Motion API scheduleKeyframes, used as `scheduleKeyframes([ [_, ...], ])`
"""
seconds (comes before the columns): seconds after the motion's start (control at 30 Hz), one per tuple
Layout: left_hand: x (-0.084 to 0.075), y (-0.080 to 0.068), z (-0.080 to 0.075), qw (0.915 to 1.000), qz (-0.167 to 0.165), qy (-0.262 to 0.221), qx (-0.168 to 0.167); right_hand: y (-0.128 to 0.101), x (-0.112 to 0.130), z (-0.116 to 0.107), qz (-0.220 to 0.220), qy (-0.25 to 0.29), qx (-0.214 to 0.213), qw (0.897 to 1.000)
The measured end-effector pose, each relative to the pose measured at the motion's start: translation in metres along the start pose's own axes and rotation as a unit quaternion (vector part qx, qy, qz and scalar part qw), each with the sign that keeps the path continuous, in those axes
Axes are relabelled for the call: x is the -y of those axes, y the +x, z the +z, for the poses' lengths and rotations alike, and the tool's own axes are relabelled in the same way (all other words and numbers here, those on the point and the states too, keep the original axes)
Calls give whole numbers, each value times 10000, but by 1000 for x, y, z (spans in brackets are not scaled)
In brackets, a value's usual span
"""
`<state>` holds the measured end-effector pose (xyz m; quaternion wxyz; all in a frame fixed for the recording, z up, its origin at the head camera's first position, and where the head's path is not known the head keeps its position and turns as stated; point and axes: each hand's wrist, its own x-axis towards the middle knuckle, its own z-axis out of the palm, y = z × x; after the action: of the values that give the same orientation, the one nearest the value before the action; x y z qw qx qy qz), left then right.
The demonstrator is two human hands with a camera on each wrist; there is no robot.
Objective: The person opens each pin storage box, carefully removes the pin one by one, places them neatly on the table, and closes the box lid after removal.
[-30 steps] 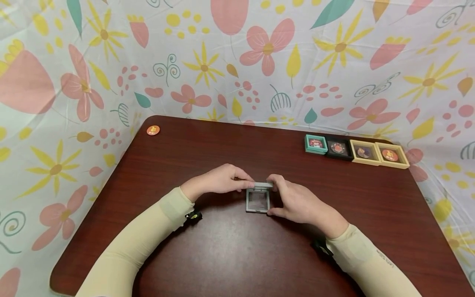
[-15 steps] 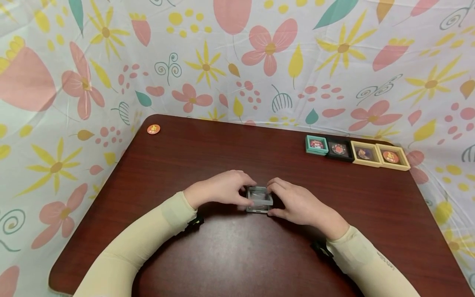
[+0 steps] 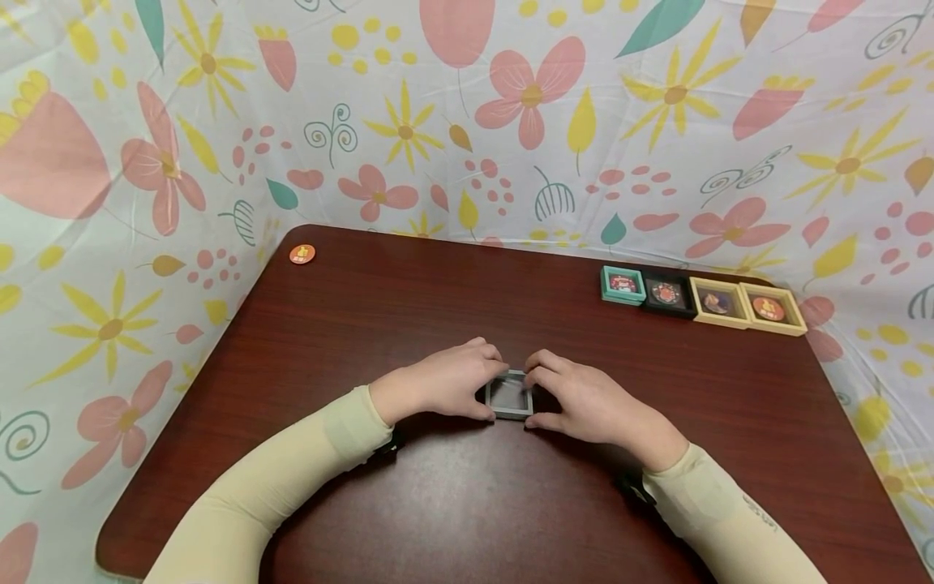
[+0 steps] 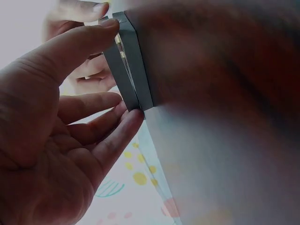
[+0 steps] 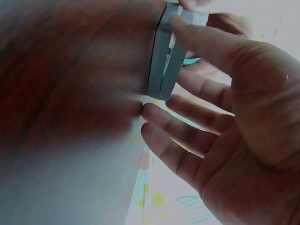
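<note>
both hands pinch a small grey square plastic frame case (image 3: 509, 398) lying mid-way on the dark wooden table (image 3: 452, 503); left hand (image 3: 445, 380) grips its left edge; right hand (image 3: 580, 397) its right edge.

Head view looks down on the table (image 3: 467, 503); both wrist views share the grey case (image 3: 509, 396) close up.

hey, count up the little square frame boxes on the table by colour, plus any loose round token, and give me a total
Grey frame box, held between left hand and right hand: 1
Teal frame box: 1
Black frame box: 1
Cream frame boxes: 2
Orange round token: 1
Total: 6
</note>
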<state>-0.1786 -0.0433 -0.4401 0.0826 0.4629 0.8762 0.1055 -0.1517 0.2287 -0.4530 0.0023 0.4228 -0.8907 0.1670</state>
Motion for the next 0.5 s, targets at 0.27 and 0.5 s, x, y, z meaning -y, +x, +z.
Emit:
scheduleKeyframes([
  [0.27, -2, 0, 3, 10000, -61, 66, 24, 2, 0, 1, 242, 284, -33, 9993],
  [0.5, -2, 0, 5, 9998, -179, -46, 57, 6, 4, -2, 674, 539, 265, 9959],
])
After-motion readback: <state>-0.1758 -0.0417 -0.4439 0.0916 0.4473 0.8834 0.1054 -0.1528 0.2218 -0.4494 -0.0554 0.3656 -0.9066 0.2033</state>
